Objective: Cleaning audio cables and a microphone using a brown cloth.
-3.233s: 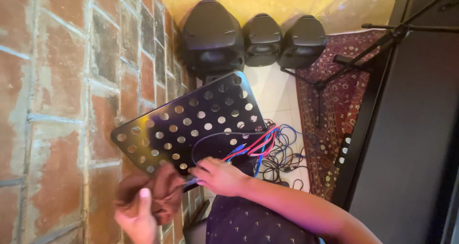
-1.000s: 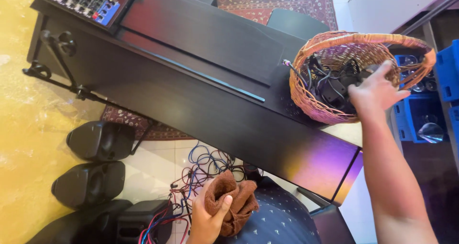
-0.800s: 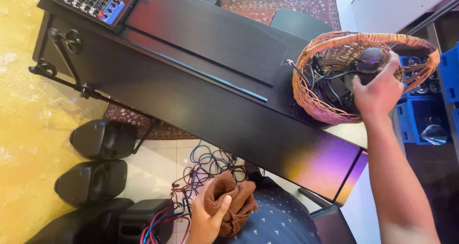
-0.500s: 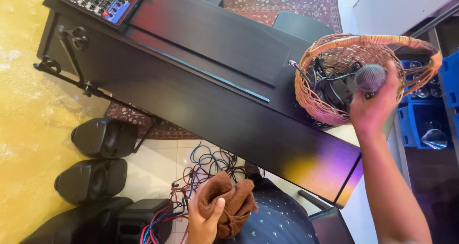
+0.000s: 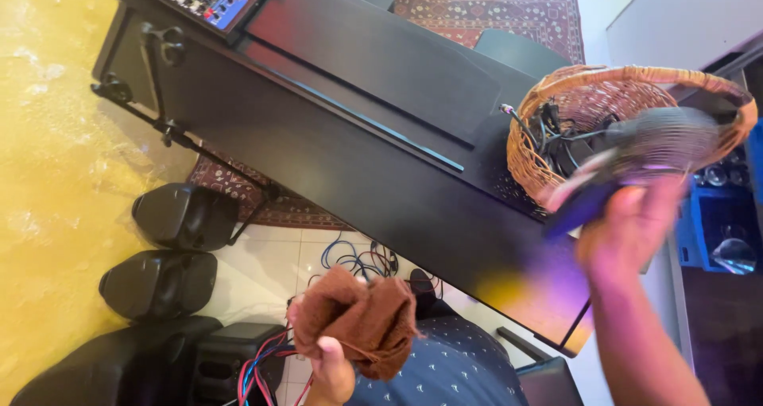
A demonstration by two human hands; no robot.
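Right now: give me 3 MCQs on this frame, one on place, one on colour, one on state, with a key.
1. Where does the basket sit?
A on the black piano top
B on the floor
C on a speaker

2. What colour is the cloth?
A white
B brown
C blue

3. What is the right hand doing?
A resting flat
B holding a microphone
C hanging empty

Key: 1 A, it stands on the piano top near its right end. 2 B, the cloth bunched in the left hand is brown. 3 B, the fingers close round the blurred microphone beside the basket.
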